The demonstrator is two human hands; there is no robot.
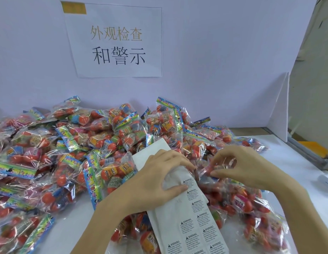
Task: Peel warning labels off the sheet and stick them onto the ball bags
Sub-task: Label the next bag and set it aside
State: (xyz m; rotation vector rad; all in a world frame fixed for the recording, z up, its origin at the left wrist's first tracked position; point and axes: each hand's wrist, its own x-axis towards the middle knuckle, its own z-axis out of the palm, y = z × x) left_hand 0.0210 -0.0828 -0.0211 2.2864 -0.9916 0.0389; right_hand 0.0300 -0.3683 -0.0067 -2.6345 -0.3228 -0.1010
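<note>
A long white sheet of warning labels [194, 222] lies across the ball bags, running from the middle toward the bottom edge. My left hand [159, 176] grips the sheet's upper part, thumb beside the top label. My right hand [240, 165] holds a clear bag of red balls [212, 167] just right of the sheet, thumb and fingers pinching its plastic. Whether a peeled label is under the fingers cannot be made out.
A large heap of ball bags [82, 143] covers the white table [295, 162] on the left and behind. More bags [251, 204] lie under my right forearm. A white wall with a paper sign [119, 43] stands behind. A divider panel [280, 110] rises at right.
</note>
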